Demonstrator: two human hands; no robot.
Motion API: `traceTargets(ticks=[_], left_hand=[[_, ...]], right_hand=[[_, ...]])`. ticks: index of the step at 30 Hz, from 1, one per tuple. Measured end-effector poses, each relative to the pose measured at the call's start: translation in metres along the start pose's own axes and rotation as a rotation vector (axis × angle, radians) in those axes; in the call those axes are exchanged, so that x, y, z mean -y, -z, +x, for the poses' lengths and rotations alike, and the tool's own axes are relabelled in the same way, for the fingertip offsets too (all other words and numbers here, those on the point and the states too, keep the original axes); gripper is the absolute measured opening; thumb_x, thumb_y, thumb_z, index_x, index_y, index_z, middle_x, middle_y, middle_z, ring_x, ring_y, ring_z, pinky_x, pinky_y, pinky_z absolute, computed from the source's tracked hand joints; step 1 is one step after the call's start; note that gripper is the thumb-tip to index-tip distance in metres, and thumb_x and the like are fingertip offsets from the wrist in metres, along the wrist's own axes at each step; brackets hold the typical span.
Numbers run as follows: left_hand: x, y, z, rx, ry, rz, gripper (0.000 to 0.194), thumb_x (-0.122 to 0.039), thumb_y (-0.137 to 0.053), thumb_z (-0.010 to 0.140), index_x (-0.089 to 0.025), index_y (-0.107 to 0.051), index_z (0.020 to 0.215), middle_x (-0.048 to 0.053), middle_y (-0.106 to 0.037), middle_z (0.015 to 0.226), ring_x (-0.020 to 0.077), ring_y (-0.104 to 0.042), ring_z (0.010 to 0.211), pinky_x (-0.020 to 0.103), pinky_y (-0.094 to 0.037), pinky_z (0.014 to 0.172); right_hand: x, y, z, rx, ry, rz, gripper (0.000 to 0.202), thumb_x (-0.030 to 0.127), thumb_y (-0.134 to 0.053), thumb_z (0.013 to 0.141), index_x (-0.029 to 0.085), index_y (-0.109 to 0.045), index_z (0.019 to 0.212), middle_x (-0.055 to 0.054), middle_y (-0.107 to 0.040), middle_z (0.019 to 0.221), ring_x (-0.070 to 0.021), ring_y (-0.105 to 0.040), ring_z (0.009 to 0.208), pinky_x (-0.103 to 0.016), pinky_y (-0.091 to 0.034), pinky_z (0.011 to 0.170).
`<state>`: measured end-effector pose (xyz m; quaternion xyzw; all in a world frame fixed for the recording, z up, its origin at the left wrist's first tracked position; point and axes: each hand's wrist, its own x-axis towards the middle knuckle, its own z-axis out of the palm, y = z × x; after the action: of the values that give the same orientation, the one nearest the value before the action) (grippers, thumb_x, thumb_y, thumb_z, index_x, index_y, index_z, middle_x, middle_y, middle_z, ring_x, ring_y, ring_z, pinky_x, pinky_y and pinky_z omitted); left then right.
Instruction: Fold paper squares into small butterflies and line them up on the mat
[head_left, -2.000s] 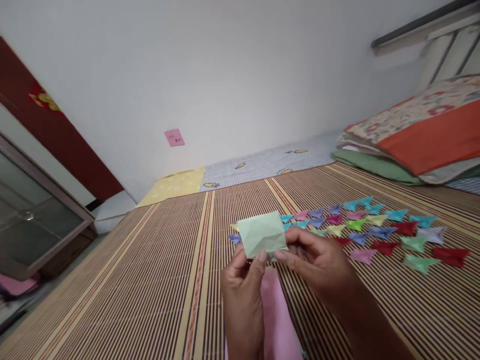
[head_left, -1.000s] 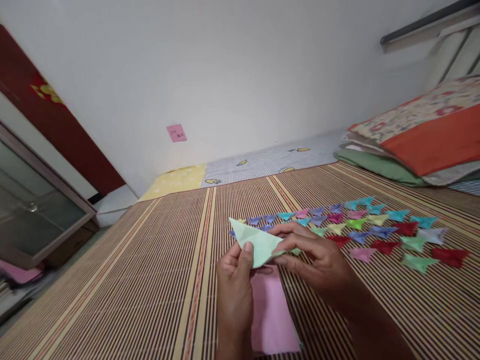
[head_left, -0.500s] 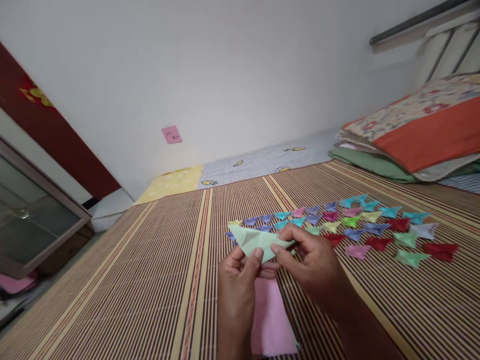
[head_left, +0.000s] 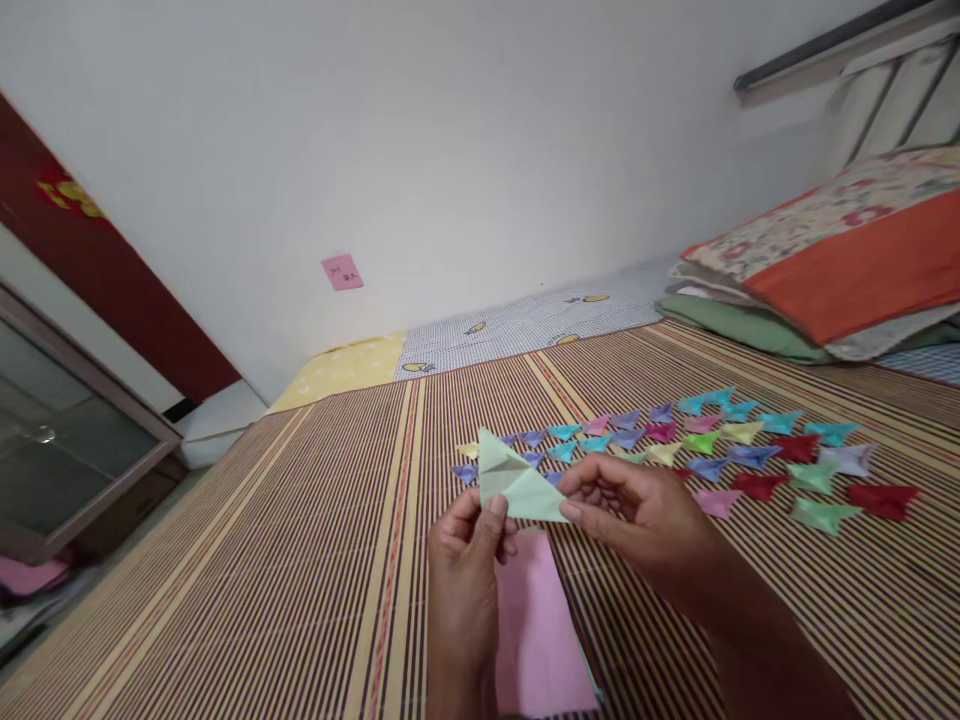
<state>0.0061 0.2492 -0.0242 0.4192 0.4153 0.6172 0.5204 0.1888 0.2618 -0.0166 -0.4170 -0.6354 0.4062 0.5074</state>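
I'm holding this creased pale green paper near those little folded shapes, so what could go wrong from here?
A crease might come out crooked: the pale green paper is up in the left hand, the right hand at its corner, not pressed flat on the striped mat.
The right hand might nudge the small folded shapes lying close by.
A lowered wrist could crumple the pink paper below the hands.

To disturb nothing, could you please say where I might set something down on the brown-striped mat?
The mat is bare between the left hand and yellow patterned cloth, and between the multicoloured folded-paper shapes and bluish checked cloth. It is crowded among those shapes and around the right hand and pink paper rectangle.
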Motion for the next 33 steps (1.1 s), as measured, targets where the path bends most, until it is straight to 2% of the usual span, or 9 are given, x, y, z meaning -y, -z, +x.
traceTargets(ticks=[2, 4, 8, 11, 18, 27, 31, 33], left_hand=[[0.002, 0.002, 0.001, 0.029, 0.013, -0.005, 0.026, -0.040, -0.079, 0.085, -0.016, -0.070, 0.077, -0.004, -0.054, 0.060, 0.0092, -0.042, 0.056, 0.020, -0.035, 0.056], [0.002, 0.004, 0.002, 0.102, 0.037, -0.008, 0.027, -0.041, -0.077, 0.087, -0.015, -0.071, 0.079, -0.005, -0.051, 0.059, 0.0093, -0.039, 0.056, 0.020, -0.033, 0.056], [0.003, 0.006, 0.001, 0.272, 0.110, -0.038, 0.030, -0.041, -0.076, 0.088, -0.015, -0.068, 0.075, -0.003, -0.053, 0.059, 0.0090, -0.040, 0.055, 0.021, -0.032, 0.056], [0.004, 0.006, 0.001, 0.336, 0.160, -0.042, 0.027, -0.040, -0.076, 0.088, -0.014, -0.074, 0.082, -0.002, -0.055, 0.058, 0.0085, -0.040, 0.053, 0.021, -0.031, 0.055], [0.004, 0.004, 0.001, 0.355, 0.201, -0.069, 0.025, -0.039, -0.080, 0.085, -0.014, -0.079, 0.087, -0.002, -0.055, 0.058, 0.0074, -0.041, 0.052, 0.019, -0.032, 0.053], [0.010, 0.007, 0.004, 0.401, 0.225, -0.156, 0.029, -0.040, -0.083, 0.082, -0.013, -0.080, 0.093, -0.002, -0.058, 0.060, 0.0052, -0.042, 0.050, 0.017, -0.032, 0.050], [0.010, 0.009, 0.003, 0.401, 0.217, -0.170, 0.027, -0.038, -0.082, 0.084, -0.013, -0.081, 0.094, -0.001, -0.059, 0.061, 0.0054, -0.043, 0.051, 0.017, -0.034, 0.051], [0.010, 0.009, 0.002, 0.387, 0.221, -0.178, 0.027, -0.037, -0.082, 0.083, -0.013, -0.081, 0.094, 0.000, -0.062, 0.064, 0.0057, -0.043, 0.051, 0.018, -0.034, 0.050]], right_hand=[[0.002, 0.001, 0.000, 0.003, 0.039, 0.034, 0.014, 0.033, -0.068, 0.092, 0.020, -0.071, 0.088, -0.002, -0.068, 0.077, -0.0162, -0.063, 0.071, -0.028, -0.051, 0.063], [0.007, -0.003, 0.000, -0.045, 0.060, 0.109, 0.017, 0.036, -0.066, 0.094, 0.021, -0.072, 0.089, -0.002, -0.069, 0.079, -0.0161, -0.064, 0.073, -0.027, -0.051, 0.065], [0.018, -0.016, -0.002, -0.070, -0.002, 0.280, 0.018, 0.038, -0.066, 0.094, 0.021, -0.072, 0.088, 0.000, -0.066, 0.073, -0.0142, -0.061, 0.069, -0.026, -0.049, 0.064], [0.023, -0.021, -0.003, -0.060, -0.032, 0.375, 0.014, 0.033, -0.070, 0.091, 0.021, -0.070, 0.083, 0.003, -0.062, 0.070, -0.0117, -0.057, 0.065, -0.024, -0.046, 0.062], [0.021, -0.016, -0.002, -0.063, -0.027, 0.316, 0.015, 0.032, -0.071, 0.090, 0.020, -0.069, 0.082, 0.005, -0.057, 0.067, -0.0104, -0.052, 0.063, -0.024, -0.042, 0.059], [0.020, -0.015, -0.002, -0.080, -0.069, 0.264, 0.009, 0.026, -0.070, 0.088, 0.019, -0.068, 0.083, 0.005, -0.058, 0.064, -0.0104, -0.054, 0.060, -0.023, -0.044, 0.057], [0.020, -0.013, -0.004, -0.041, -0.062, 0.310, 0.015, 0.034, -0.071, 0.089, 0.020, -0.069, 0.085, 0.003, -0.060, 0.067, -0.0106, -0.054, 0.061, -0.024, -0.044, 0.058], [0.017, -0.012, -0.004, -0.010, -0.077, 0.364, 0.016, 0.035, -0.075, 0.086, 0.020, -0.070, 0.086, 0.003, -0.060, 0.069, -0.0108, -0.054, 0.062, -0.025, -0.044, 0.059]])
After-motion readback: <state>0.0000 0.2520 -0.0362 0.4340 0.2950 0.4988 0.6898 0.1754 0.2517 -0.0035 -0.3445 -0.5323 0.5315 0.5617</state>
